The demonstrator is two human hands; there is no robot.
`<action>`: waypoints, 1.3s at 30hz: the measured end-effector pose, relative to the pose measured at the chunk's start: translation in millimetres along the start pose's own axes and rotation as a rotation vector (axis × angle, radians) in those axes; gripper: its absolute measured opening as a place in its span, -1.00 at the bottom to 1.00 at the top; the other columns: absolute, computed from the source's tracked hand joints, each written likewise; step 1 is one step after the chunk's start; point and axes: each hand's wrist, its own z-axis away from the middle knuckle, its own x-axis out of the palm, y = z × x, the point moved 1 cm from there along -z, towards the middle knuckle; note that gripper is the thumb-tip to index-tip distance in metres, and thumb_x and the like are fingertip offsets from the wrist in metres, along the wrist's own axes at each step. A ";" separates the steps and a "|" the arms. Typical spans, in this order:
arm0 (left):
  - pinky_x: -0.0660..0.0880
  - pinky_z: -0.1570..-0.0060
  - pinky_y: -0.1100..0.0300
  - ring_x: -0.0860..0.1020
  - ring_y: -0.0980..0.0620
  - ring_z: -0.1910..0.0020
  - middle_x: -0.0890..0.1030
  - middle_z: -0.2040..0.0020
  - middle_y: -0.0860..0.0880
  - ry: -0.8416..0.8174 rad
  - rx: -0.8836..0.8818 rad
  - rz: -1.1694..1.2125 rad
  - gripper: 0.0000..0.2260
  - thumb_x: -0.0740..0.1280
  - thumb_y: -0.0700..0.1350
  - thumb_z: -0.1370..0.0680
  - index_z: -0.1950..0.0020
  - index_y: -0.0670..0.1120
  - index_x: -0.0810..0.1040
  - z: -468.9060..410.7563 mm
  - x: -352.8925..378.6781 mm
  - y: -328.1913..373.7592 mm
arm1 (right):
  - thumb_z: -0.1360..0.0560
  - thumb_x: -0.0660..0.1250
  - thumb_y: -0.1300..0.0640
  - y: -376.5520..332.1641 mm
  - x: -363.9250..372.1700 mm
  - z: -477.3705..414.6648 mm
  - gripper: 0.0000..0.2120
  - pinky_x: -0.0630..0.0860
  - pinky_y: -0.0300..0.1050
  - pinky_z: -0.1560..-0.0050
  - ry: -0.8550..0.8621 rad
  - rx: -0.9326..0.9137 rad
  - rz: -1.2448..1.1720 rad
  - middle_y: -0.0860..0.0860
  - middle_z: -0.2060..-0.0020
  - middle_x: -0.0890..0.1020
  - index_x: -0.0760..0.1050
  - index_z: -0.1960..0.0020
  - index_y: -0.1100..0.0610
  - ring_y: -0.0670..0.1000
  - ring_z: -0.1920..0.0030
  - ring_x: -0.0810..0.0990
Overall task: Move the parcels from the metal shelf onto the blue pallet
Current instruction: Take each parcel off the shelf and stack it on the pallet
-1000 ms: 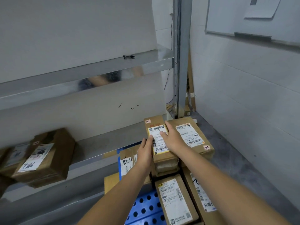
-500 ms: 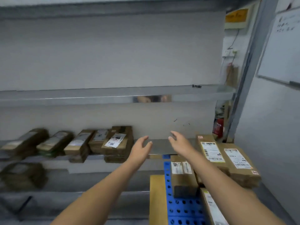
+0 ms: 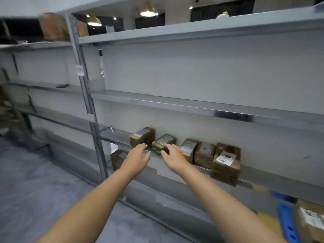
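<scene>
A second ago both hands were lying on the parcels stacked on the pallet. Now the view has turned to the metal shelf [image 3: 263, 179], and both arms are stretched toward the row of parcels on it. I take this to mean one delivery is finished and the next pick is starting.

My left hand [image 3: 138, 156] and right hand [image 3: 172, 156] have their fingers spread and loose, and neither holds anything. Between them and just behind them lies the green-sided parcel [image 3: 163, 143], the second of the row. The right fingertips are very close to it, but the blur does not let me say whether they touch. The leftmost parcel [image 3: 142, 136] stands just behind the left hand.

Further right on the same board are two more small parcels side by side [image 3: 189, 149] [image 3: 204, 152], then a stack with a handwritten label [image 3: 226, 160]. One more parcel [image 3: 118, 158] sits on the level below. The blue pallet [image 3: 287, 223] is at the lower right edge, with a labelled box [image 3: 312, 218] on it.

Several parcels remain on the shelf, so I judge the task is far from done.
</scene>
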 end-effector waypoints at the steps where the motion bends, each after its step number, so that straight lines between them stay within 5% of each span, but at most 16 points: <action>1: 0.26 -0.47 0.09 0.35 -0.03 -0.47 0.41 -0.48 -0.09 -0.002 -0.016 0.000 -0.57 0.27 -0.05 -0.63 -0.48 -0.14 0.39 1.3 -7.7 -14.4 | -0.62 0.14 0.02 -10.9 14.0 -3.2 -0.52 0.09 -0.04 -0.51 -0.013 -0.008 0.002 0.11 -0.49 0.29 0.26 -0.50 0.14 0.06 -0.53 0.12; 13: 0.24 -0.51 0.00 0.27 0.01 -0.52 0.33 -0.54 -0.02 -0.013 -0.089 0.012 -0.54 0.25 0.01 -0.64 -0.53 -0.06 0.32 -49.8 -24.4 -106.7 | -0.63 0.12 0.04 -41.7 80.0 -99.2 -0.49 0.14 0.01 -0.50 -0.058 0.030 -0.036 0.11 -0.51 0.27 0.19 -0.53 0.19 0.09 -0.51 0.20; 39: 0.13 -0.53 0.09 0.18 0.00 -0.57 0.27 -0.57 -0.06 -0.203 -0.196 0.098 -0.55 0.18 -0.08 -0.68 -0.56 -0.12 0.25 -361.8 63.3 -267.0 | -0.65 0.11 0.03 69.1 181.2 -407.0 -0.49 0.20 0.01 -0.45 -0.037 0.458 -0.254 0.10 -0.51 0.24 0.13 -0.55 0.15 0.12 -0.50 0.22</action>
